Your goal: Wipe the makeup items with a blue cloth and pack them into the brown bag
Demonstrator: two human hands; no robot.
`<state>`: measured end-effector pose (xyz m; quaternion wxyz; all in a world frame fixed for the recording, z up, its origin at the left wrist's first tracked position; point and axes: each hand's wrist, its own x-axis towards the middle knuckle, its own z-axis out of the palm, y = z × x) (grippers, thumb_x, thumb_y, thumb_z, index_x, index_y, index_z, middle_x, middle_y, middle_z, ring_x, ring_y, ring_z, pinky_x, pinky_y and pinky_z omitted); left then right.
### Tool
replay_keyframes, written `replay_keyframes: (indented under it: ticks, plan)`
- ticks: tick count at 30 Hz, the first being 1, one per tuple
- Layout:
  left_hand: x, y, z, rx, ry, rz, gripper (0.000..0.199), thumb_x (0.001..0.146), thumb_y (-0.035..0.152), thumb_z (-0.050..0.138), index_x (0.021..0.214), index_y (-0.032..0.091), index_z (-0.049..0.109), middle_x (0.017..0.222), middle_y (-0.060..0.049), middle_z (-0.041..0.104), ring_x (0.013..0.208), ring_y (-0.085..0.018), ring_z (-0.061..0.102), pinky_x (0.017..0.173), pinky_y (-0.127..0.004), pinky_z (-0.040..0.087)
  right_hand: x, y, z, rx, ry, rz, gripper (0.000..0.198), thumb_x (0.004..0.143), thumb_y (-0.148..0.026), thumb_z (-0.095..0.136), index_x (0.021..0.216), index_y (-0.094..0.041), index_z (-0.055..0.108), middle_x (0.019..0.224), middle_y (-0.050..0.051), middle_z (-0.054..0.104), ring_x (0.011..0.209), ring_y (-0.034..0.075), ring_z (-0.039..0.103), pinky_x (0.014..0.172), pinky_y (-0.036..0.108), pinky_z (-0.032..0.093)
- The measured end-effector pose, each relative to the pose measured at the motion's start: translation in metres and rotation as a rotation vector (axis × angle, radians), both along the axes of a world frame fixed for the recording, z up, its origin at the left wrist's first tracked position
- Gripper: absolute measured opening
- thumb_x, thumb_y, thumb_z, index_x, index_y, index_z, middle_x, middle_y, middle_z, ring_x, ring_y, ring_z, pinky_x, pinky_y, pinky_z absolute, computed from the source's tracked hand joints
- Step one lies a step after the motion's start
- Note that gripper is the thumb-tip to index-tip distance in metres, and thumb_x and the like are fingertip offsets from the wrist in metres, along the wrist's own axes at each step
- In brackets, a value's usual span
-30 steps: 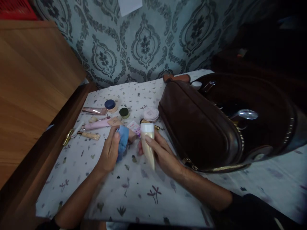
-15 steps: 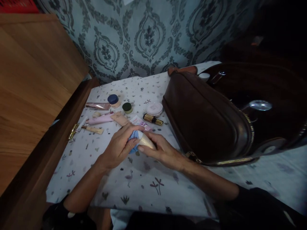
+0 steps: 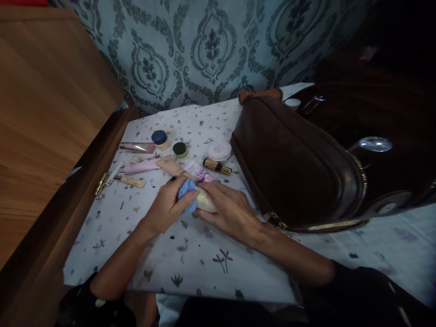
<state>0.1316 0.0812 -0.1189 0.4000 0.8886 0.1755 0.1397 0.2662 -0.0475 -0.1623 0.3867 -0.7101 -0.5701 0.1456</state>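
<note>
From the head view: held between both hands, over the patterned worktop (image 3: 211,284), a pale cream tube (image 3: 206,201). Fingers of the left hand (image 3: 165,206) closed on a bunched blue cloth (image 3: 185,190), pressed to one end of the tube. Fingers of the right hand (image 3: 235,211) wrapped around its body, covering much of it.

To the right, a brown bag (image 3: 286,168), gaping at the zip; inside, a white cap (image 3: 293,104), a slim glossy item near it, and a clear shiny piece (image 3: 375,144). Deeper contents lost in shadow.

Beyond the hands, a blue-lidded jar (image 3: 160,137), a green-lidded jar (image 3: 180,150) and a pale pink compact (image 3: 220,151), all closed; near the compact, a gold-and-black tube (image 3: 217,166). Further left, a pink tube (image 3: 140,166).

Printing on the peach tube (image 3: 170,166) and purple-and-white packet (image 3: 197,171) too small to read.
</note>
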Motion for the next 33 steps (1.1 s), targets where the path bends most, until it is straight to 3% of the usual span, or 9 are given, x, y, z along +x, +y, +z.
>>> replay_keyframes:
  ticks: [3,7,11,15,20,24,26,33]
  plan:
    - [-0.002,0.009,0.002,-0.149,0.017,-0.084,0.03,0.093,0.044,0.058,0.108,0.018,0.062,0.094,-0.002,0.064,0.083,-0.017,0.058,0.074,-0.026,0.045,-0.001,0.001,0.001,-0.031,0.172,-0.011,0.05,0.078,-0.036,0.071,0.121,-0.022,0.049,0.107,0.008,0.067,0.09,0.026,0.064,0.075,0.038,0.046]
    - [-0.005,0.022,0.0,-0.283,0.006,-0.125,0.042,0.081,0.042,0.074,0.117,0.02,0.065,0.107,-0.005,0.068,0.092,-0.02,0.062,0.08,-0.027,0.048,0.001,0.002,0.004,-0.037,0.449,0.059,0.038,0.079,-0.045,0.071,0.098,-0.022,0.047,0.086,0.001,0.06,0.071,0.017,0.055,0.062,0.029,0.039]
    - [-0.007,0.028,-0.005,-0.376,-0.03,-0.114,0.045,0.073,0.042,0.081,0.109,0.018,0.069,0.097,-0.005,0.068,0.088,-0.02,0.063,0.077,-0.028,0.05,0.004,0.004,0.006,-0.001,0.848,0.244,0.037,0.083,-0.052,0.068,0.089,-0.022,0.047,0.074,-0.003,0.057,0.063,0.012,0.051,0.058,0.026,0.038]
    - [-0.008,0.029,-0.011,-0.449,-0.109,-0.132,0.05,0.065,0.044,0.087,0.101,0.016,0.069,0.09,-0.004,0.067,0.081,-0.018,0.062,0.073,-0.026,0.05,0.003,0.004,0.006,-0.094,1.252,0.4,0.04,0.083,-0.056,0.067,0.095,-0.021,0.052,0.073,-0.001,0.063,0.059,0.012,0.056,0.055,0.025,0.042]
    - [-0.008,0.029,-0.013,-0.479,-0.125,-0.131,0.056,0.055,0.053,0.09,0.091,0.015,0.07,0.078,-0.002,0.065,0.071,-0.017,0.059,0.064,-0.025,0.049,-0.001,0.004,0.006,-0.17,1.491,0.506,0.05,0.078,-0.06,0.073,0.099,-0.016,0.063,0.081,0.003,0.069,0.068,0.013,0.065,0.063,0.025,0.053]
    - [-0.009,0.028,-0.013,-0.523,-0.131,-0.144,0.06,0.056,0.05,0.09,0.101,0.017,0.071,0.091,-0.006,0.069,0.082,-0.02,0.063,0.072,-0.028,0.052,-0.001,0.004,0.004,-0.218,1.575,0.542,0.052,0.08,-0.064,0.07,0.093,-0.013,0.067,0.081,0.005,0.069,0.069,0.013,0.067,0.065,0.026,0.056]
    - [-0.009,0.027,-0.014,-0.549,-0.121,-0.104,0.059,0.054,0.05,0.091,0.098,0.016,0.07,0.087,-0.005,0.068,0.078,-0.019,0.062,0.07,-0.027,0.051,0.0,0.004,0.004,-0.232,1.544,0.522,0.055,0.082,-0.066,0.066,0.092,-0.013,0.067,0.08,0.006,0.069,0.07,0.014,0.067,0.067,0.027,0.056]
    - [-0.001,0.026,-0.019,-0.666,-0.175,0.029,0.053,0.047,0.048,0.094,0.076,0.015,0.064,0.064,0.003,0.057,0.057,-0.01,0.051,0.054,-0.021,0.045,-0.004,0.006,0.005,-0.015,1.138,0.311,0.047,0.071,-0.051,0.083,0.096,-0.019,0.058,0.079,-0.004,0.061,0.067,0.01,0.055,0.059,0.022,0.044]
